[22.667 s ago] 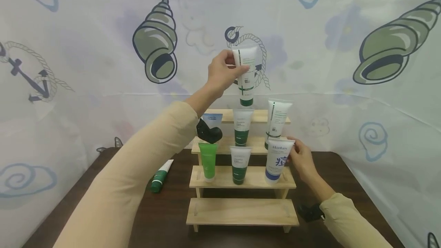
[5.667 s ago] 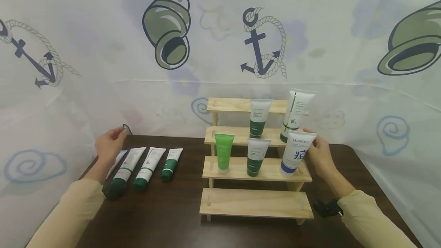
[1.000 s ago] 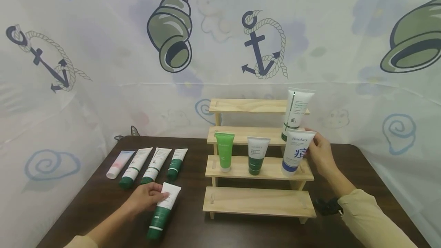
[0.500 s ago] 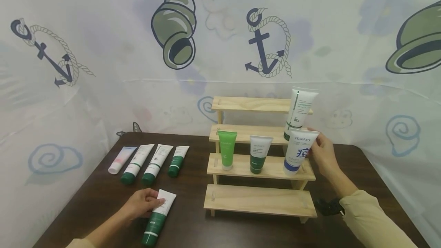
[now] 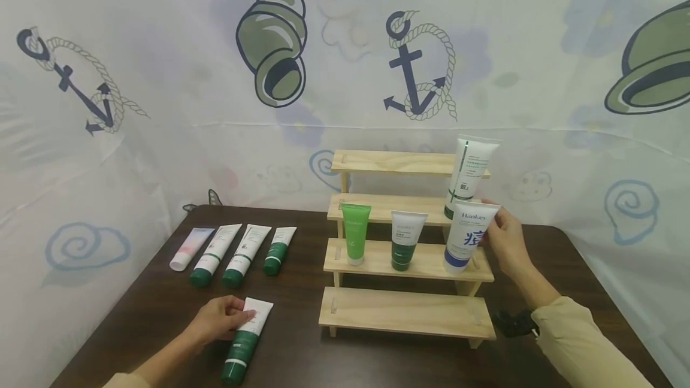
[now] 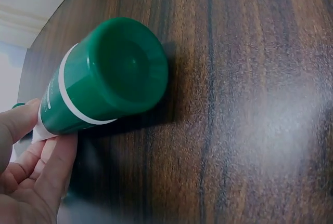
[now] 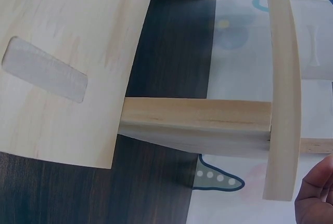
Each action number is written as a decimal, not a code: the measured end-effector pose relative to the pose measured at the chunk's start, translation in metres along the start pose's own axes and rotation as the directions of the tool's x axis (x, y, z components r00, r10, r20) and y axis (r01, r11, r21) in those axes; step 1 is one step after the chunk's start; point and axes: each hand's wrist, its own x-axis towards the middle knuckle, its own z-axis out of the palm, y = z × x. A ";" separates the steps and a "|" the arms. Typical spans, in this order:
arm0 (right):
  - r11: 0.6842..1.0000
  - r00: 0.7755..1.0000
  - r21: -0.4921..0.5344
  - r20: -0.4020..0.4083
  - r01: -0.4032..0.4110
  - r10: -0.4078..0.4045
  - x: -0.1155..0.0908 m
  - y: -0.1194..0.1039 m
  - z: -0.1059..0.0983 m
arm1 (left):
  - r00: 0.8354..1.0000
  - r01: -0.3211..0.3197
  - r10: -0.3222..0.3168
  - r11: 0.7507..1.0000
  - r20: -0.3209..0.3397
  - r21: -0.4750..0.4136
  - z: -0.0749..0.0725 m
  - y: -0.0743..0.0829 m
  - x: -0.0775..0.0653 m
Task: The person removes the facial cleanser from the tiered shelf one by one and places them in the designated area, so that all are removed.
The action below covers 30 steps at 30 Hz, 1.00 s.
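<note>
In the head view my left hand [image 5: 218, 319] pinches the white end of a white-and-green squeeze tube [image 5: 244, 340], its green cap toward me. The left wrist view shows the tube's cap [image 6: 130, 65] close over the wood; whether it touches I cannot tell. My right hand [image 5: 509, 244] grips the right end of a stepped wooden display stand [image 5: 406, 313], its fingertips partly hidden by a white-and-blue tube [image 5: 469, 235]. At the lower right of the right wrist view, curled fingers [image 7: 315, 193] appear beside the stand's wooden parts.
Left on the dark table [image 5: 302, 340] lie a pink-white tube [image 5: 191, 249], two white tubes with green caps [image 5: 215, 254] and a small white-green tube [image 5: 279, 250]. The stand also bears a lime green tube [image 5: 356, 232], a white-green tube [image 5: 406, 239] and a tall white tube [image 5: 469, 172].
Since 5.7 seconds ago, a white-green tube has left the stand's upper part; one is now in my left hand, low on the table. Over the last second it shifted slightly left. My right hand stays put.
</note>
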 end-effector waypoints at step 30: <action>1.000 1.000 0.030 0.013 0.004 -0.005 0.000 -0.001 -0.001 | 0.923 -0.354 0.380 0.902 -0.067 0.247 -0.033 0.095 0.006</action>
